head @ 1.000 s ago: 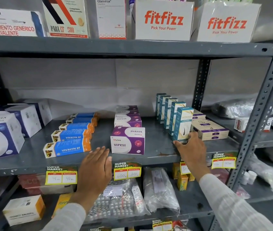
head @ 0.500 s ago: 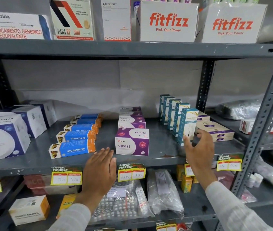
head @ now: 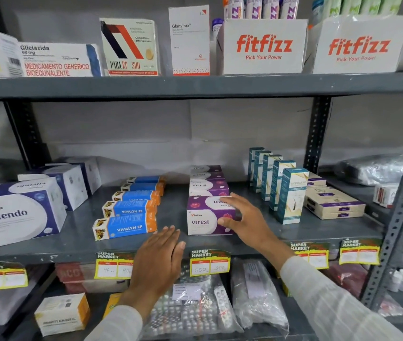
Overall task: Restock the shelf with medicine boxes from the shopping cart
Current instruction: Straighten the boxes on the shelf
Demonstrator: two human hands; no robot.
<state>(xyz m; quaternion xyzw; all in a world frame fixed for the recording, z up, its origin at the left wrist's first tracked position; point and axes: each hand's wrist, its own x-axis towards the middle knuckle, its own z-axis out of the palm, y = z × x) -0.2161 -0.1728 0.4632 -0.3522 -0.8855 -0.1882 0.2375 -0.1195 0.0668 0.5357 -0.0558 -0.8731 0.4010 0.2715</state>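
On the grey middle shelf a row of purple Virest boxes runs front to back. My right hand grips the right corner of the front Virest box, fingers on its top and thumb on its front face. Palm down with fingers apart, my left hand lies flat at the shelf's front edge and holds nothing. Upright teal boxes stand in a row to the right. The shopping cart is out of view.
Blue-and-orange Vivalyn EF boxes lie left of the Virest row, with white Vitendo boxes further left. Flat beige boxes sit at the right by the upright post. Fitfizz cartons fill the top shelf. Blister packs in bags lie below.
My right hand has left the front teal box and moved left onto the front Virest box. My left hand stays at the shelf edge.
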